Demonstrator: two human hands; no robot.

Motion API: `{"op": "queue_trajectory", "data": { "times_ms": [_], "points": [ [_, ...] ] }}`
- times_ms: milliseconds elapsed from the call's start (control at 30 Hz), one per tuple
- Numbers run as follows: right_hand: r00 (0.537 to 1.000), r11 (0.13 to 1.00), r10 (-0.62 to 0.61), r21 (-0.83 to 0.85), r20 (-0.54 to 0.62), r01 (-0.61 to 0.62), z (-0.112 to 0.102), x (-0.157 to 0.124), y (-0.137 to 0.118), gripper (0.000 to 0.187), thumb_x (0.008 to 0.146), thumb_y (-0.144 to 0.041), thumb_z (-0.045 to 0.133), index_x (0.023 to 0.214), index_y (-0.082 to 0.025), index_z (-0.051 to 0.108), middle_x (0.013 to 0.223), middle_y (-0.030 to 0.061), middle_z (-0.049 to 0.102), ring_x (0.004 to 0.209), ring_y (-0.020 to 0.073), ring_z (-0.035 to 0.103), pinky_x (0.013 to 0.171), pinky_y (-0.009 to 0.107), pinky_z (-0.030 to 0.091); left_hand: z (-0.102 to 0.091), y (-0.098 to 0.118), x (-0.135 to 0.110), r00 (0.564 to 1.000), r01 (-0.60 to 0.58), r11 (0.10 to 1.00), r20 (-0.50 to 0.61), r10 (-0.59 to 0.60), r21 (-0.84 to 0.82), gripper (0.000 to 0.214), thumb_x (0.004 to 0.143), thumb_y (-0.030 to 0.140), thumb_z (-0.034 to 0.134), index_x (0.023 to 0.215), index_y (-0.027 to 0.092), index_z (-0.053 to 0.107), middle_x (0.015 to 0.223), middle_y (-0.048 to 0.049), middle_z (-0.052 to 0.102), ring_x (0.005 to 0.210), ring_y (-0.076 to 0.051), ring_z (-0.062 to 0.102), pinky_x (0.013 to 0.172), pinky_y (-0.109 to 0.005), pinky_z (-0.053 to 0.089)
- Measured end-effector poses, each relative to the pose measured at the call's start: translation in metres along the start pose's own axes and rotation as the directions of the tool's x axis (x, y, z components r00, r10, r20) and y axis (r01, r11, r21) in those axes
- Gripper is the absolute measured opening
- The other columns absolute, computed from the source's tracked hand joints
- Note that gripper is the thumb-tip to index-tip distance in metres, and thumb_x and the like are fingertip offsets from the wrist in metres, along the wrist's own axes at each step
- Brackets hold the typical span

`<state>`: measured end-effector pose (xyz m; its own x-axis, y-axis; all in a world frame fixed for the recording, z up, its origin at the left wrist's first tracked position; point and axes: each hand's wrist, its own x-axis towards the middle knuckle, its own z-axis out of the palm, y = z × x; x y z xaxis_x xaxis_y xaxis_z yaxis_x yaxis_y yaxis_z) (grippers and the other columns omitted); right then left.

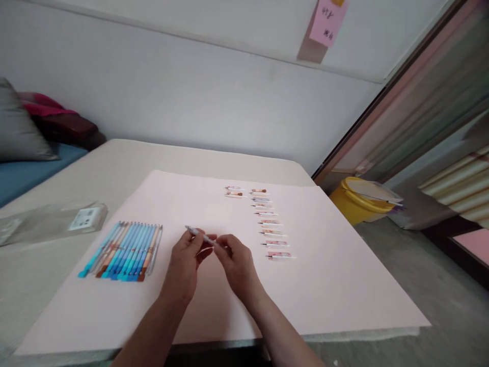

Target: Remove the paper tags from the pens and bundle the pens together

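Observation:
Over the middle of the pink sheet, my left hand is closed around a light-coloured pen, whose tip points up and to the left. My right hand pinches the pen's other end, so both hands hold it at once. To the left of my hands lies a tight row of pens in blue, brown and clear tones, side by side. On the right, a column of small white pieces with pink or brown patterns lies spaced apart; they look like pen refills with wrappers. Two similar pieces lie at its upper left.
A clear plastic bag with a white label lies at the table's left. Beyond it are a grey cushion and dark red things. A yellow bucket stands on the floor past the right edge. A pink note hangs on the wall.

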<state>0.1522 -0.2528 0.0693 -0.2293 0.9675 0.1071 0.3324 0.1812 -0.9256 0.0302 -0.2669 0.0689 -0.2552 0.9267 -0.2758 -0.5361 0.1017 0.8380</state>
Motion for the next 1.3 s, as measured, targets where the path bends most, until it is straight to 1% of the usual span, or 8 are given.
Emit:
{"op": "queue_trajectory", "data": {
  "times_ms": [133, 333, 433, 633, 767, 867, 1100, 1300],
  "points": [
    [0.999, 0.995, 0.025, 0.094, 0.034, -0.029, 0.001, -0.001, -0.004, 0.009, 0.081, -0.025, 0.052, 0.078, -0.019, 0.058, 0.069, -0.0016, 0.056, 0.062, 0.0107, 0.046, 0.057, 0.022, 0.036, -0.001, 0.001, 0.0, 0.999, -0.007, 1.0, 0.043, 0.008, -0.019, 0.021, 0.074, 0.034, 0.064, 0.082, 0.015, 0.06, 0.087, -0.0078, 0.066, 0.081, -0.018, 0.061, 0.078, -0.035, 0.047],
    [0.932, 0.841, 0.27, 0.412, 0.243, -0.351, -0.001, 0.005, 0.0, 0.014, 0.078, -0.031, 0.054, 0.076, -0.018, 0.057, 0.058, -0.0048, 0.05, 0.041, 0.0051, 0.028, 0.04, 0.02, 0.02, -0.002, 0.003, 0.0, 0.986, 0.021, 0.999, 0.165, -0.014, -0.041, 0.019, 0.078, 0.032, 0.06, 0.086, 0.015, 0.062, 0.094, -0.0097, 0.064, 0.084, -0.017, 0.057, 0.08, -0.037, 0.046],
    [0.953, 0.883, 0.249, 0.364, 0.17, -0.296, 0.0, 0.006, 0.002, 0.012, 0.076, -0.029, 0.055, 0.072, -0.018, 0.058, 0.057, -0.0049, 0.05, 0.044, 0.0057, 0.031, 0.043, 0.02, 0.024, -0.002, 0.003, 0.001, 0.989, 0.028, 0.998, 0.144, -0.021, -0.049, 0.018, 0.076, 0.032, 0.063, 0.084, 0.016, 0.063, 0.09, -0.006, 0.061, 0.081, -0.016, 0.055, 0.075, -0.033, 0.046],
    [0.985, 0.961, 0.144, 0.226, 0.094, -0.162, 0.006, 0.002, 0.001, 0.01, 0.077, -0.023, 0.052, 0.069, -0.018, 0.057, 0.059, -0.0044, 0.049, 0.055, 0.0088, 0.041, 0.051, 0.02, 0.031, -0.004, 0.002, 0.004, 0.999, 0.007, 1.0, -0.049, -0.007, -0.005, 0.021, 0.066, 0.029, 0.071, 0.079, 0.014, 0.065, 0.077, -0.001, 0.058, 0.071, -0.01, 0.053, 0.072, -0.026, 0.045],
    [0.982, 0.958, 0.164, 0.222, 0.093, -0.181, 0.007, 0.002, 0.003, 0.012, 0.078, -0.023, 0.051, 0.068, -0.019, 0.054, 0.055, -0.0055, 0.045, 0.05, 0.0082, 0.036, 0.048, 0.02, 0.029, -0.005, 0.005, 0.004, 1.0, -0.015, 0.997, -0.026, 0.013, -0.075, 0.028, 0.066, 0.024, 0.071, 0.091, 0.016, 0.063, 0.083, -0.0049, 0.064, 0.086, -0.015, 0.058, 0.083, -0.031, 0.044],
    [0.983, 0.96, 0.165, 0.216, 0.087, -0.18, 0.007, 0.002, 0.004, 0.011, 0.078, -0.024, 0.051, 0.069, -0.019, 0.054, 0.054, -0.0055, 0.044, 0.05, 0.0086, 0.036, 0.047, 0.02, 0.028, -0.004, 0.007, 0.003, 1.0, -0.023, 0.994, -0.01, 0.022, -0.105, 0.025, 0.066, 0.024, 0.071, 0.088, 0.016, 0.063, 0.086, -0.0058, 0.065, 0.091, -0.018, 0.059, 0.085, -0.035, 0.044],
    [0.984, 0.971, 0.15, 0.174, 0.095, -0.165, 0.009, 0.001, -0.001, 0.013, 0.078, -0.023, 0.05, 0.067, -0.019, 0.054, 0.057, -0.0053, 0.046, 0.052, 0.0086, 0.038, 0.05, 0.02, 0.03, -0.006, 0.005, 0.005, 0.993, -0.057, 0.997, -0.109, 0.051, -0.05, 0.017, 0.064, 0.027, 0.073, 0.072, 0.017, 0.061, 0.077, 0.0023, 0.055, 0.074, -0.009, 0.052, 0.077, -0.026, 0.044],
    [0.987, 0.979, 0.128, 0.148, 0.097, -0.141, 0.01, 0.0, 0.002, 0.013, 0.08, -0.023, 0.049, 0.069, -0.019, 0.055, 0.059, -0.0041, 0.051, 0.053, 0.0086, 0.04, 0.05, 0.02, 0.031, -0.009, 0.005, 0.008, 0.994, -0.025, 0.995, -0.106, 0.014, -0.1, 0.024, 0.062, 0.021, 0.073, 0.084, 0.016, 0.066, 0.084, -0.0017, 0.06, 0.085, -0.012, 0.056, 0.082, -0.028, 0.044]
  ]
}}
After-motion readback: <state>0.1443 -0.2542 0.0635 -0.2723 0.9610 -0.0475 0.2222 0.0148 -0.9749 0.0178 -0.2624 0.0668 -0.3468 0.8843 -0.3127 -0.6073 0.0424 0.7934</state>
